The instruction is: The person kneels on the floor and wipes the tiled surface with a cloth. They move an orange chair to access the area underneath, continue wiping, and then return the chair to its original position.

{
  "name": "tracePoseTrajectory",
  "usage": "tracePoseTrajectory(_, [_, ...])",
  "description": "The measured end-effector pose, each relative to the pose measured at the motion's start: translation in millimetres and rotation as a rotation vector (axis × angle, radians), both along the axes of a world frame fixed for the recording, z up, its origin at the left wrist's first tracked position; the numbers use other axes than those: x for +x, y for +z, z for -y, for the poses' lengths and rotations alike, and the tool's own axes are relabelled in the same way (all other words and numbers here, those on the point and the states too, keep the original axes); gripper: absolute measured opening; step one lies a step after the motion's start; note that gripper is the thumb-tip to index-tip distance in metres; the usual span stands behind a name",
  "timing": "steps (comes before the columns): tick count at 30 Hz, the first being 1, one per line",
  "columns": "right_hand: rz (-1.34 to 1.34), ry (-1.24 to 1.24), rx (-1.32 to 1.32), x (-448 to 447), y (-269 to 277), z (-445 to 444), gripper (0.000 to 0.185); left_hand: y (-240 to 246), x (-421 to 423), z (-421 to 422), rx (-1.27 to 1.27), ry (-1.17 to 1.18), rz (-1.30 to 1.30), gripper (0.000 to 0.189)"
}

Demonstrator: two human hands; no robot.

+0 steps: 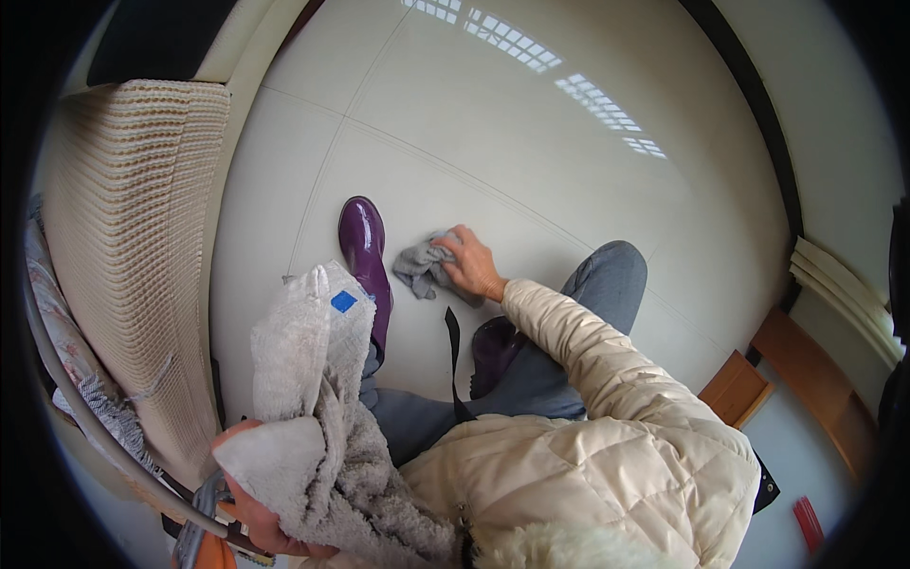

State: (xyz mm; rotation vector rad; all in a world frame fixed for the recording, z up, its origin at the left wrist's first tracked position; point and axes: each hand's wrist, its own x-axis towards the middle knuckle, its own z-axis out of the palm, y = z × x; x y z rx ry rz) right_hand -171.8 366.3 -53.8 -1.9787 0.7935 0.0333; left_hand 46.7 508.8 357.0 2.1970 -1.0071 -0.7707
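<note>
My right hand (469, 262) grips a crumpled grey cloth (425, 262) low down at the pale tiled floor (498, 185), between a purple rubber boot (361, 235) and my bent knee. At the lower left, my left hand (259, 516) holds a large light grey, fluffy cloth (348, 398) with a blue patch near its upper end. That cloth hangs over part of my leg. Some fingers of my left hand are hidden by it. A second purple boot (494, 348) shows under my right forearm, and a black strap (453, 348) dangles between my legs.
A sofa or seat with a ribbed cream cover (142, 249) stands along the left. A curved metal bar (92, 434) passes close to my left hand. On the right are a dark skirting strip (771, 135), a small wooden box or board (736, 390) and a red item (808, 523).
</note>
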Motion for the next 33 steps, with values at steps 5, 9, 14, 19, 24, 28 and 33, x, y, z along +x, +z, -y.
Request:
tracePoseTrajectory(5, [0.073, -0.343, -0.126, -40.3, -5.7, 144.2, 0.038, -1.2, 4.6, -11.2, 0.025, 0.025, -0.003, 0.039])
tracePoseTrajectory(9, [-0.319, -0.663, -0.415, -53.7, -32.4, 245.8, 0.056, 0.6, 9.6, -19.7, 0.041, 0.053, 0.012, 0.038])
tracePoseTrajectory(14, [-0.434, -0.716, -0.737, 22.2, -64.6, 279.4, 0.058, -1.1, 2.1, -25.9, 0.079, 0.095, 0.014, 0.038])
tracePoseTrajectory(19, [-0.119, -0.292, -0.884, 144.2, -65.9, 247.8, 0.044, -1.7, -7.9, -31.5, 0.113, 0.136, 0.008, 0.037])
tracePoseTrajectory(24, [0.013, -0.020, -0.806, 153.9, -52.7, 119.8, 0.047, 3.6, -4.8, -38.8, 0.080, 0.123, 0.022, 0.037])
tracePoseTrajectory(28, [0.064, 0.194, -0.652, 105.4, -38.5, 35.0, 0.047, 3.5, -11.5, -33.6, 0.041, 0.089, 0.026, 0.037])
tracePoseTrajectory(33, [0.000, 0.182, -0.043, 43.6, -14.8, 8.3, 0.036, -0.8, -18.5, -14.6, -0.038, 0.175, 0.006, 0.044])
